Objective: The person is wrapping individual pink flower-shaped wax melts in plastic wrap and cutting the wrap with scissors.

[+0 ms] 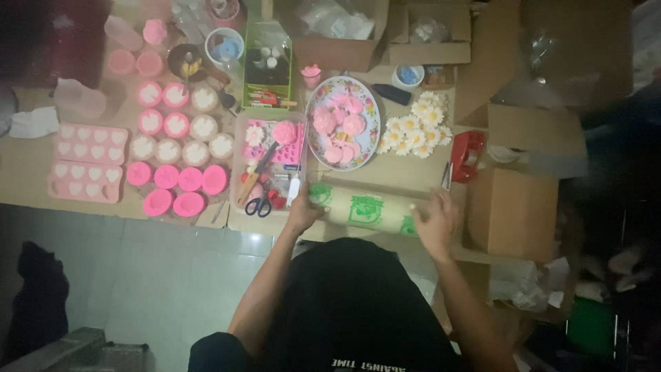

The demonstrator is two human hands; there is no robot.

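Note:
A long beige roll [365, 209] with green printed patches lies across the cardboard-covered surface in front of me. My left hand [303, 215] grips its left end and my right hand [436, 224] grips its right end. Just beyond the roll stands an oval flowered plate [372, 141] with several pink moulded pieces. To the left of my left hand lies a clear tray [237, 162] with a pink mould, a knife and black-handled scissors [259, 205].
Pink round moulds [177, 155], some filled white, and two pink heart moulds [86, 162] lie at the left. White daisies [415, 127], a red tape dispenser [467, 156], a green basket [267, 65] and cardboard boxes [513, 212] stand behind and right. Grey floor tiles show below left.

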